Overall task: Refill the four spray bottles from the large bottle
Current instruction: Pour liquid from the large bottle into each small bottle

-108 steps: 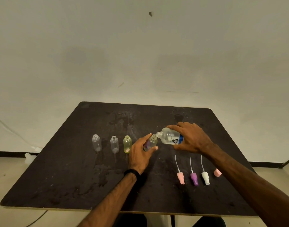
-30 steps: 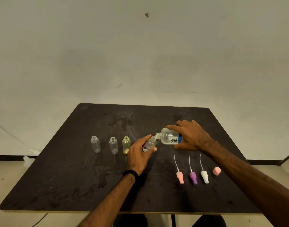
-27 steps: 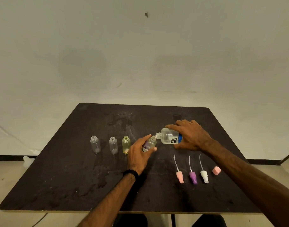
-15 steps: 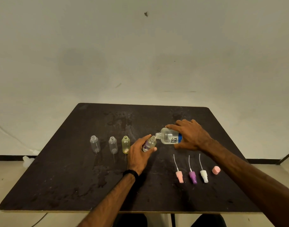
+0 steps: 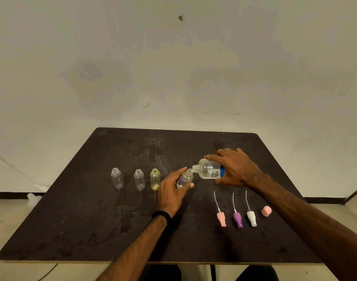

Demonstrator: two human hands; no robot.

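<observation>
Bare room, perhaps lab, dark table [image 5: 92, 209], blank wall [image 5: 173, 67]

Tipped large bottle [image 5: 210, 172] over tilted spray bottle [image 5: 184, 178]

A person's left hand [image 5: 173, 194] grips a small clear spray bottle [image 5: 185, 178], tilted, on a dark table [image 5: 92, 220]. The right hand [image 5: 237, 169] holds a large clear bottle [image 5: 209, 171] on its side, its neck touching the small bottle's mouth. To the left stand two clear bottles [image 5: 117, 181] [image 5: 139, 180] and a yellow-green bottle [image 5: 155, 179], all uncapped. Nearer the person lie pink [image 5: 221, 219], purple [image 5: 237, 219] and white [image 5: 251, 218] spray heads and a pink cap [image 5: 266, 211].
</observation>
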